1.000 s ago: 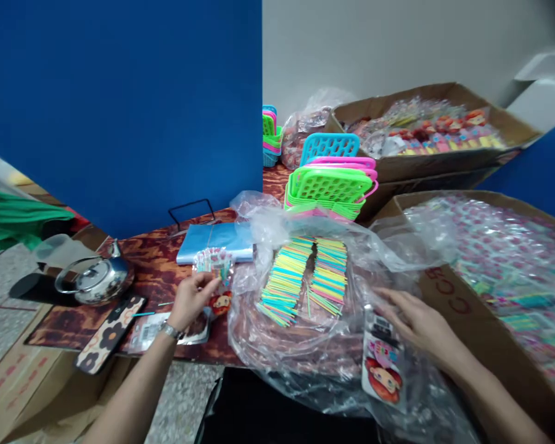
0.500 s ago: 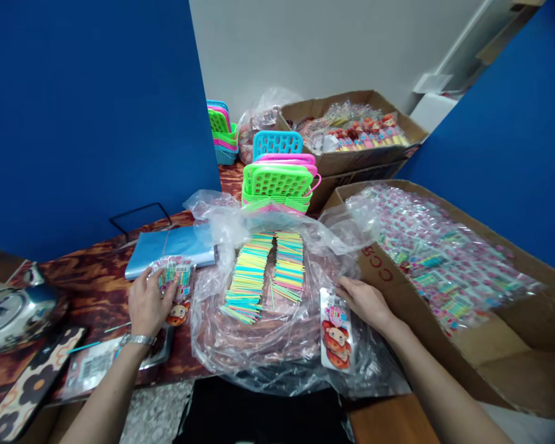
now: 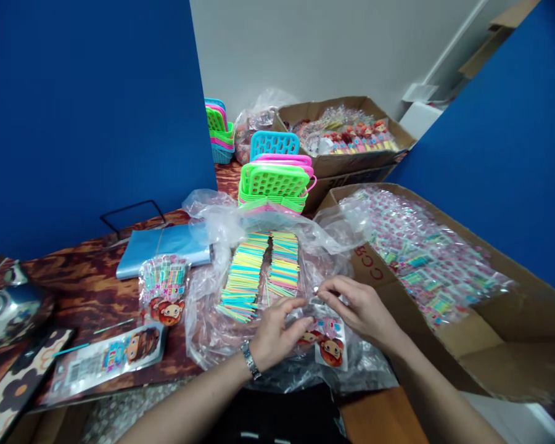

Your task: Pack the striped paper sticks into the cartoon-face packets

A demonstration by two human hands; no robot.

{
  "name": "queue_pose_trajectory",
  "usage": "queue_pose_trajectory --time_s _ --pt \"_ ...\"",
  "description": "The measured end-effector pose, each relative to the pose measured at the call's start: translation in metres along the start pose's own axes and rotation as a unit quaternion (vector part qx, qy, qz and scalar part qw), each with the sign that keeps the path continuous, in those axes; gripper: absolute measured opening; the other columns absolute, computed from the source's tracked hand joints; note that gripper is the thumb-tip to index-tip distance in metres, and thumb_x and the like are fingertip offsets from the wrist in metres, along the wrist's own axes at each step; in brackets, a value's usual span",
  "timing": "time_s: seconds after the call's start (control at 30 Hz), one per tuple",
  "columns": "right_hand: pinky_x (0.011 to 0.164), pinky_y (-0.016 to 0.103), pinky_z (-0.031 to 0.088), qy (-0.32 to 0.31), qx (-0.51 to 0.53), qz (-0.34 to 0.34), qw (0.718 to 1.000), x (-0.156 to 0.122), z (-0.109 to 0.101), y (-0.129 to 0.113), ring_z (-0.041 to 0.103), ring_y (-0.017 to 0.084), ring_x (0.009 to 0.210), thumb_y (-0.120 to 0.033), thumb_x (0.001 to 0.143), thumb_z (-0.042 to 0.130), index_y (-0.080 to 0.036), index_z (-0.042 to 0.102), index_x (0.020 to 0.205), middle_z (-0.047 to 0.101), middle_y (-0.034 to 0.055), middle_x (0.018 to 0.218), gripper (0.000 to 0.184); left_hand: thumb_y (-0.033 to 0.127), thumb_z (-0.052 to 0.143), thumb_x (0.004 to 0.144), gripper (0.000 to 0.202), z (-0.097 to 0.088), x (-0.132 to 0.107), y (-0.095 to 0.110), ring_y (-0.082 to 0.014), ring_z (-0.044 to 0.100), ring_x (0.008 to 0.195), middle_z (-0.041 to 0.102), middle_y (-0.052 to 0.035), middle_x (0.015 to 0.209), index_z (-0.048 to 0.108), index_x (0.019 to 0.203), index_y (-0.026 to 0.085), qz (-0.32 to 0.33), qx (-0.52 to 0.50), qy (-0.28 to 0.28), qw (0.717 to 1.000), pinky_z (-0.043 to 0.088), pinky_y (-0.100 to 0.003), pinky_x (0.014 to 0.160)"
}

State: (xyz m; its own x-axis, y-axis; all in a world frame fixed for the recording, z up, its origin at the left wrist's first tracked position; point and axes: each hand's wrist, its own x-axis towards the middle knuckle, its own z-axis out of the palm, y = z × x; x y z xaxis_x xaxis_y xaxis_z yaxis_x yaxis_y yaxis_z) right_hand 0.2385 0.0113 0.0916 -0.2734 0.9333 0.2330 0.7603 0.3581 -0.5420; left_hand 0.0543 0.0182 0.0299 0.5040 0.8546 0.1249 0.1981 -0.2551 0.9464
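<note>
At my worktable [image 3: 97,290], a carton [image 3: 485,320] of filled packets sits at 3 o'clock and stacked baskets [image 3: 274,185] at 12, beyond the clear bag [image 3: 240,320] of coloured sticks [image 3: 259,271]. Both my hands meet at centre over 1 cartoon-printed pouch [image 3: 329,342] lying on that bag. Done well, I judge, this step wants the pouch mouth pinched flat and square. My right hand [image 3: 358,308] is narrowed, fingertips nipping the pouch's top edge; my left hand [image 3: 271,336] curls half-closed, thumb and fingers gripping its left side.
</note>
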Motion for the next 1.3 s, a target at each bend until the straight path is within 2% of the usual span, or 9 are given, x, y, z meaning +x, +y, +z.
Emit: queue_pose_trajectory --time_s 0.13,0.3,0.4,0.53,0.67,0.77,0.9,1.07,1.3 --pt "0.065 0.025 0.044 0.031 0.040 -0.014 0.999 -0.002 0.021 -0.010 0.058 0.014 0.069 -0.025 0.085 0.050 -0.020 0.056 0.078 0.061 0.0011 0.072 0.010 0.024 0.054 0.081 0.017 -0.006 -0.008 -0.009 -0.0139 0.062 0.066 0.070 -0.0026 0.072 0.067 0.076 0.015 -0.050 -0.024 -0.029 0.998 0.047 -0.023 0.063" --pt "0.069 0.024 0.046 -0.052 0.142 0.014 0.988 0.006 0.059 0.008 0.061 0.013 0.079 -0.026 0.090 0.040 -0.020 0.058 0.098 0.065 0.0027 0.087 0.021 0.032 0.065 0.072 0.021 -0.026 -0.036 -0.031 -0.0128 0.057 0.055 0.064 -0.0019 0.059 0.060 0.062 0.014 -0.143 -0.036 0.030 0.989 0.043 -0.021 0.053" --pt "0.074 0.025 0.045 -0.107 0.017 -0.005 0.994 0.018 0.088 0.019 0.059 0.015 0.086 -0.024 0.090 0.038 -0.021 0.057 0.107 0.063 0.0052 0.094 0.026 0.033 0.065 0.071 0.023 -0.032 -0.048 -0.037 -0.0120 0.054 0.054 0.061 -0.0018 0.059 0.056 0.063 0.013 -0.176 -0.087 0.035 0.980 0.042 -0.021 0.052" --pt "0.067 0.026 0.042 -0.196 -0.183 -0.040 0.963 0.027 0.116 0.020 0.056 0.018 0.083 -0.019 0.086 0.045 -0.024 0.059 0.105 0.060 0.0057 0.091 0.024 0.031 0.063 0.072 0.023 -0.033 -0.052 -0.035 -0.0109 0.050 0.053 0.057 -0.0005 0.057 0.054 0.062 0.013 -0.182 -0.103 0.041 0.977 0.041 -0.021 0.053" --pt "0.069 0.028 0.039 -0.232 -0.266 -0.070 0.933 0.022 0.115 0.025 0.053 0.019 0.086 -0.021 0.085 0.048 -0.022 0.061 0.092 0.059 0.0059 0.090 0.014 0.030 0.063 0.072 0.022 -0.034 -0.052 -0.032 -0.0106 0.049 0.053 0.056 -0.0004 0.057 0.054 0.061 0.013 -0.174 -0.101 0.032 0.979 0.039 -0.021 0.052" --pt "0.069 0.027 0.038 -0.224 -0.286 -0.057 0.930 0.017 0.104 0.034 0.053 0.018 0.084 -0.025 0.087 0.046 -0.021 0.061 0.086 0.059 0.0057 0.088 0.016 0.028 0.063 0.072 0.021 -0.035 -0.053 -0.032 -0.0105 0.049 0.053 0.056 -0.0006 0.057 0.054 0.060 0.013 -0.173 -0.100 0.027 0.979 0.039 -0.021 0.052" --pt "0.069 0.027 0.038 -0.177 -0.288 -0.032 0.941 0.017 0.102 0.038 0.053 0.018 0.084 -0.031 0.087 0.046 -0.021 0.058 0.095 0.058 0.0062 0.092 0.018 0.027 0.062 0.072 0.020 -0.035 -0.053 -0.033 -0.0109 0.051 0.055 0.058 -0.0012 0.059 0.055 0.061 0.013 -0.171 -0.091 0.027 0.981 0.040 -0.020 0.053" --pt "0.070 0.032 0.036 -0.138 -0.357 0.014 0.924 0.027 0.118 0.032 0.051 0.024 0.087 -0.033 0.082 0.053 -0.015 0.054 0.101 0.057 0.0105 0.093 0.026 0.029 0.062 0.073 0.020 -0.034 -0.053 -0.033 -0.0111 0.052 0.055 0.059 -0.0019 0.060 0.056 0.062 0.013 -0.161 -0.081 0.021 0.983 0.040 -0.021 0.053" --pt "0.069 0.032 0.035 -0.159 -0.367 -0.001 0.917 0.032 0.125 0.035 0.052 0.023 0.084 -0.016 0.086 0.044 -0.015 0.056 0.086 0.059 0.0100 0.084 0.012 0.030 0.062 0.073 0.020 -0.033 -0.055 -0.034 -0.0114 0.051 0.055 0.060 -0.0025 0.061 0.057 0.063 0.013 -0.170 -0.069 0.020 0.983 0.039 -0.021 0.053"
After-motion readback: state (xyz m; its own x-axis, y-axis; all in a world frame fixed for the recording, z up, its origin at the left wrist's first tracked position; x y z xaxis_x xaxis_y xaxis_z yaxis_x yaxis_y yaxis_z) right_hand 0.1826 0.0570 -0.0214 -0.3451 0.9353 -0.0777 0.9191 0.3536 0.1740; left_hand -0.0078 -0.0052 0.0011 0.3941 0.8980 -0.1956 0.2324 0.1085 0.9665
